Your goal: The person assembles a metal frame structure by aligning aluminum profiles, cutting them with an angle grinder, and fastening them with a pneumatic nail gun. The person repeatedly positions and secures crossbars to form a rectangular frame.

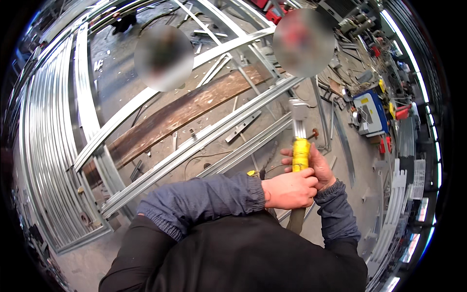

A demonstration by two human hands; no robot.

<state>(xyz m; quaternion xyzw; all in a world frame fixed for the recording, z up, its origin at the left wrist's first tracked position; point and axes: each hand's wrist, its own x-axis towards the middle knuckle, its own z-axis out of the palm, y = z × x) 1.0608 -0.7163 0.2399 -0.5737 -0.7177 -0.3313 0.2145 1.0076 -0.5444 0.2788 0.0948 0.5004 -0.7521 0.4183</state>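
Upright in front of me is a long tool (300, 158) with a yellow-wrapped body, a shiny metal shaft and a pale grey block at its far end; its exact kind I cannot make out. My right hand (322, 168) cradles the yellow part from behind, its fingertips showing on the left side. Just below, my left hand (290, 190) reaches across my body, fingers curled over the lower yellow part and touching the right hand. A brownish shape (296, 221) appears beneath the hands; whether it belongs to the tool is unclear.
A galvanized metal frame (199, 141) spans the area ahead and left. Behind its near rail lies a brown plank (185, 109). Ribbed metal panels (51, 141) stand left. To the right are a blue-and-white case (370, 113), scattered tools and metal strips (345, 151) on the floor.
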